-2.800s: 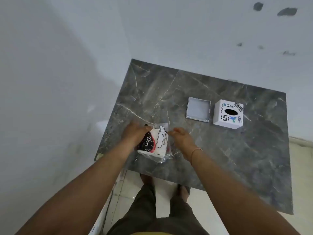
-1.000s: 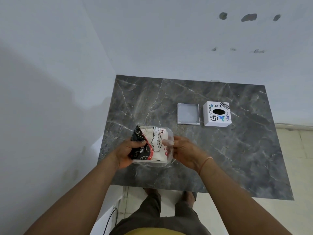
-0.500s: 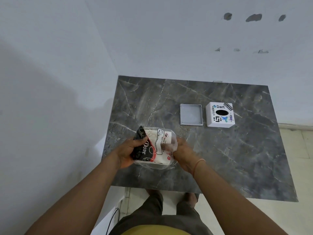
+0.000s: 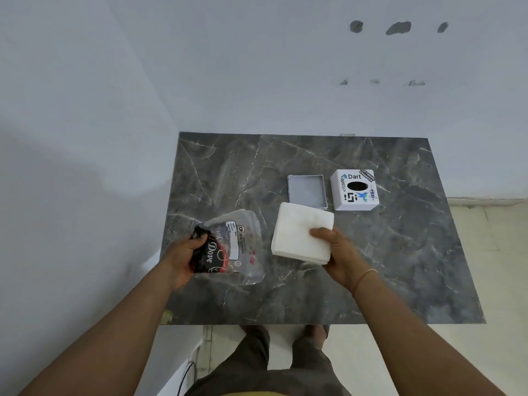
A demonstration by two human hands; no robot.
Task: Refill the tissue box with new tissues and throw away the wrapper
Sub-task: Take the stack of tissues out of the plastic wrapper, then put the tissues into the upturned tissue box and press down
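Note:
My right hand (image 4: 340, 252) grips a stack of white tissues (image 4: 300, 232) by its right edge, above the table's middle. My left hand (image 4: 185, 252) holds the clear plastic wrapper (image 4: 237, 247) with black and red print; it looks empty. The white tissue box (image 4: 354, 190), with stickers and a dark oval opening on top, stands at the back right. Its grey lid or base tray (image 4: 307, 191) lies open side up just left of the box, right behind the tissue stack.
The dark grey marble table (image 4: 400, 267) sits in a corner, with white walls behind and to the left. Its front edge is near my legs. A cable hangs by the wall below the table's left corner.
The tissue stack has come out of the wrapper. My right hand has carried it to the right, while my left hand keeps the emptied wrapper on the left.

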